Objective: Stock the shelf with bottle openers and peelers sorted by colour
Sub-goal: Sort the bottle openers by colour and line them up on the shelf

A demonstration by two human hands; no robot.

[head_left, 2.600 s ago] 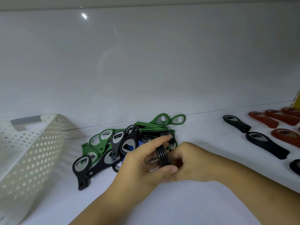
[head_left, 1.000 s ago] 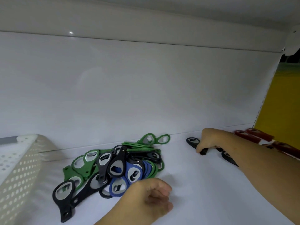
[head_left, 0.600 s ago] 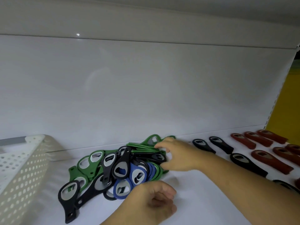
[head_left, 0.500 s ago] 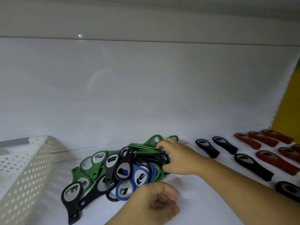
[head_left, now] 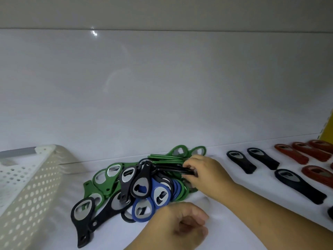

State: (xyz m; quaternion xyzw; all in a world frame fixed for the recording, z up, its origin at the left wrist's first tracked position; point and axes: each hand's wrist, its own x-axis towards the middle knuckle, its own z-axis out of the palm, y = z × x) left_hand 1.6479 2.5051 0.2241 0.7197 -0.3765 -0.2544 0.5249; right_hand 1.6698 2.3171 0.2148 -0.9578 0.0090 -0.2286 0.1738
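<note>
Beside the white basket [head_left: 27, 186], right hand [head_left: 207, 174] pinches black openers [head_left: 170, 167]; left hand [head_left: 183, 226] curled, empty.

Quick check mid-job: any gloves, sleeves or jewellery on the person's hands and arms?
None visible. The left hand and right hand are bare, without gloves or rings. The right forearm and left forearm are uncovered as far as the frame reaches: no sleeve, watch or band at either wrist.

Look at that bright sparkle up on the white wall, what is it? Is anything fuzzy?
Head view: the sparkle is a light's glare on the glossy wall; same view, the right hand gripping black openers looks slightly smeared, with a soft shadow beneath it on the shelf.
</note>
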